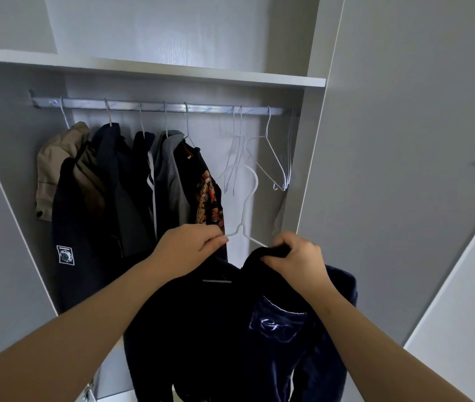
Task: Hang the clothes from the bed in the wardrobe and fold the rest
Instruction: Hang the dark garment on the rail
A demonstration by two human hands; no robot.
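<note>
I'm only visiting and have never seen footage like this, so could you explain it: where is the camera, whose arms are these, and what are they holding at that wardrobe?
There is no machine here: a person works with bare hands. The single picture comes from a wide-angle camera worn on the person's head, looking forward and down, so both forearms reach out from below. Ahead is an open wardrobe with a metal rail under a shelf. Several clothes hang on the rail's left part, and a few bare hangers hang on its right. The left hand pinches a white hanger, hook up, not yet on the rail. The right hand grips the top of a dark blue jacket that hangs down between the arms. The jacket seems to be going onto that hanger.
</note>
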